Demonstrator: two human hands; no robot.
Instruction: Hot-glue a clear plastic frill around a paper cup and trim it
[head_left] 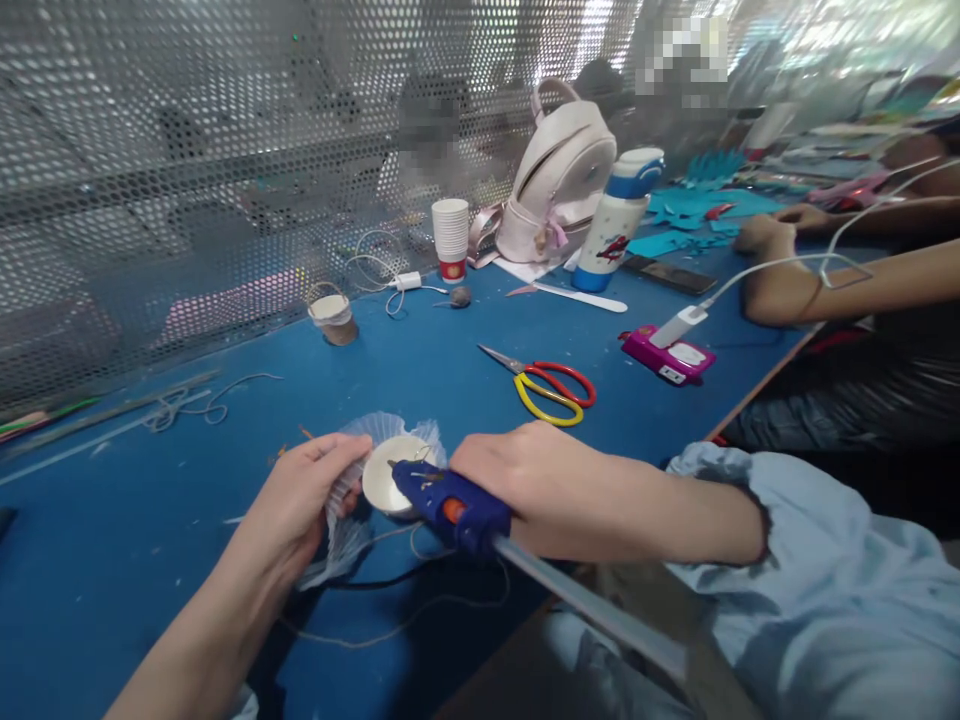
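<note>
My right hand point(517, 470) is wrapped round a blue hot glue gun point(469, 515), a long glue stick point(592, 600) jutting from its back end. The gun's nozzle points into the mouth of a small white paper cup point(382, 485). Sheer pleated white fabric point(345, 540) surrounds the cup. My left hand point(319, 490) pinches this fabric at the cup's left side; whether its fingers also touch the cup is hard to see. Beyond my hands lie scissors point(544, 390) with one red and one yellow handle loop.
Behind stand a small twine-wrapped cup point(334, 320), stacked paper cups point(451, 240), a white bottle point(619, 220) and a pale backpack point(559, 180). A magenta power strip point(667, 355) sits at right, near another person's arms point(847, 270). Loose string point(187, 405) lies left; perforated metal point(225, 150) backs the table.
</note>
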